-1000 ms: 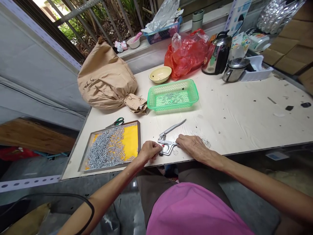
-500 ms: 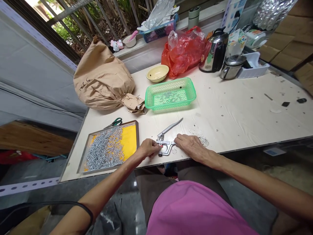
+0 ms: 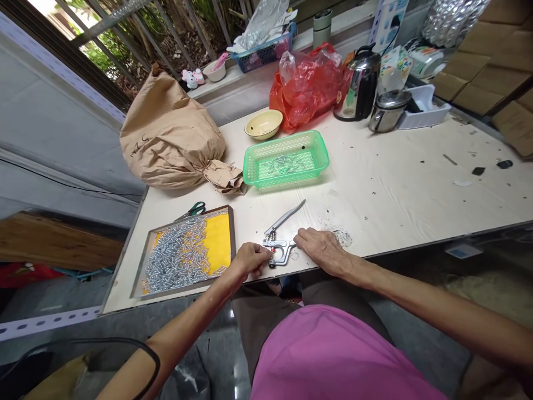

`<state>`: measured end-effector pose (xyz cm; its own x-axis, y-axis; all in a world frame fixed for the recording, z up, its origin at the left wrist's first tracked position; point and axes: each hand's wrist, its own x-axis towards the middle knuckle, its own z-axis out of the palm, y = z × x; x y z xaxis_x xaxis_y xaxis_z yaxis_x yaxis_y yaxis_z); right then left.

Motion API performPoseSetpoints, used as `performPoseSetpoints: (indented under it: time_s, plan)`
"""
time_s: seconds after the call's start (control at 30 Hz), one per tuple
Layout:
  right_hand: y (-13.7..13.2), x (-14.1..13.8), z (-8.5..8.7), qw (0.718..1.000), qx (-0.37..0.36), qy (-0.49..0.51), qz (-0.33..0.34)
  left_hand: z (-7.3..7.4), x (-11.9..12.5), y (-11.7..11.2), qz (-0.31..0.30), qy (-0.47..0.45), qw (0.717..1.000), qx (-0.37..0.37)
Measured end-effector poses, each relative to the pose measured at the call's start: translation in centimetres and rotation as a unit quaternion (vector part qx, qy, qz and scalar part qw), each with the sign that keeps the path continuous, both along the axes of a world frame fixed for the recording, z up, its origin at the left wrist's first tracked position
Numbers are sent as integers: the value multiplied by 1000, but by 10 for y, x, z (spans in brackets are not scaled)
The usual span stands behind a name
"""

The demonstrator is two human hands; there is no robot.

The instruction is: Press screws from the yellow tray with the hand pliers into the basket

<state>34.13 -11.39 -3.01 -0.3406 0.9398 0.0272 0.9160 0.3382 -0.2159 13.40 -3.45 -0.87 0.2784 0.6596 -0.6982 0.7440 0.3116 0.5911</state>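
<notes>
Hand tool point(image 3: 280, 244): metal, lying near the table's front edge between both hands, long lever angled up and back.
Left hand point(image 3: 252, 259): fingers bent at the tool's mouth; whether they grip anything cannot be told.
Right hand point(image 3: 318, 247): fingers closed over the tool's right-hand end.
Tray point(image 3: 232, 230): left of the tool; small metal pieces point(image 3: 172, 258) heaped on yellow lining point(image 3: 219, 239).
Scissors point(image 3: 197, 208): green-handled, just behind the tray.
Green basket point(image 3: 287, 180): behind the lever, a few metal pieces inside.
Paper sack point(image 3: 172, 133): bulky, neck just beside the basket.
Back row: yellow bowl point(image 3: 264, 125), red bag point(image 3: 306, 91), kettle point(image 3: 358, 83), steel pot point(image 3: 386, 115).
Tabletop point(image 3: 353, 194): pale, dark scraps scattered to the right.
Room: barred window point(image 3: 177, 41), greenery beyond; grey floor point(image 3: 214, 355).
</notes>
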Motion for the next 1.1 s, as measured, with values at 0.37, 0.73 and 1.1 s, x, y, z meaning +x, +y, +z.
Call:
performPoseSetpoints:
  time_s: [0.37,0.73,1.1]
  plan:
    - [-7,-3,-3,999,44,-28,6,0,-2,-1,-123,62,985,100]
    - [-5,-7,1,999,7,-45,-3,-2,2,-10,-75,80,986,123]
    - [-5,-6,8,998,-52,-38,-14,9,-9,-6,-242,250,869,353]
